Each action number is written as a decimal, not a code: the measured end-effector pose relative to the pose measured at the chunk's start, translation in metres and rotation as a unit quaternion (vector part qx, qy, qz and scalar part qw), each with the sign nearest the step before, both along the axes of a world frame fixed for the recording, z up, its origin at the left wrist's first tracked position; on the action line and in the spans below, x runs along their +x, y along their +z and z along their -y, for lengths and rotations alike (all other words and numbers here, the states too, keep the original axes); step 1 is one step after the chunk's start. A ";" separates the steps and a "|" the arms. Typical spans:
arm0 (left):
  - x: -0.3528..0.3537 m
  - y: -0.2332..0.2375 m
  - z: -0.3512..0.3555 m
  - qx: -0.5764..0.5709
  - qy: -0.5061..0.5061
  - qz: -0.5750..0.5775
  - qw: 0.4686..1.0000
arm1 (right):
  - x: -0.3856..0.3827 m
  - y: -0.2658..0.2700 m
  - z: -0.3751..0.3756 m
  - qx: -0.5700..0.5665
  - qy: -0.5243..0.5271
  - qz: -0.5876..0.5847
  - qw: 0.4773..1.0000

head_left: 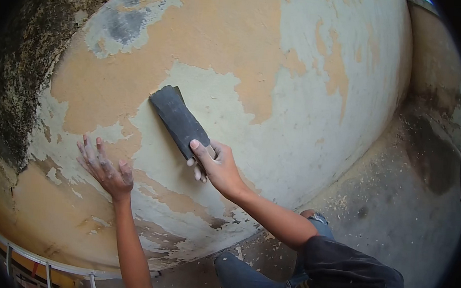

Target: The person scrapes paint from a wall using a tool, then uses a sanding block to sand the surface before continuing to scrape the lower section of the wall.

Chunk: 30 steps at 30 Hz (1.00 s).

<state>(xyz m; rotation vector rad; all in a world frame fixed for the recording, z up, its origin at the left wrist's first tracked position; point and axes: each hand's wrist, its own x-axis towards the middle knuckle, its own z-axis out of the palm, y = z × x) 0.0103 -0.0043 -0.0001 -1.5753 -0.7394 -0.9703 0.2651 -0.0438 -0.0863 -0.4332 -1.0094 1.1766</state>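
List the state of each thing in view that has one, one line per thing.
Wall: patchy, orange and pale areas with ragged edges, blackened at upper left
Dark flat tool: held at a slant; whether it touches the wall is unclear
Right hand: closed on the tool's lower end, dusty
Left hand: open, dusty, holding nothing
Floor: littered with pale bits
Jeans: torn at one knee

Apparent renovation site, worn wall (pixel 295 132) with peeling layers, blackened patch (pixel 22 65), grey flake-strewn floor (pixel 379 234), ladder-like metal frame (pixel 48 276)

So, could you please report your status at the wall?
Right hand gripping dark flat tool. Left hand open, empty. Wall surface patchy. No obstruction visible near tool.
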 end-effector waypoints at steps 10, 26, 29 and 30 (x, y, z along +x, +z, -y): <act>0.000 0.000 -0.004 0.008 0.006 0.013 1.000 | 0.013 -0.026 -0.002 -0.027 0.013 0.017 0.999; -0.004 -0.001 -0.005 0.013 0.001 -0.003 1.000 | 0.011 -0.115 0.023 -0.127 0.002 0.014 0.992; -0.003 0.000 -0.003 0.008 0.006 -0.008 1.000 | 0.013 -0.120 0.021 -0.134 0.001 0.032 0.990; -0.003 -0.001 -0.003 0.005 0.008 -0.010 1.000 | 0.016 -0.091 0.015 -0.107 -0.010 0.042 0.993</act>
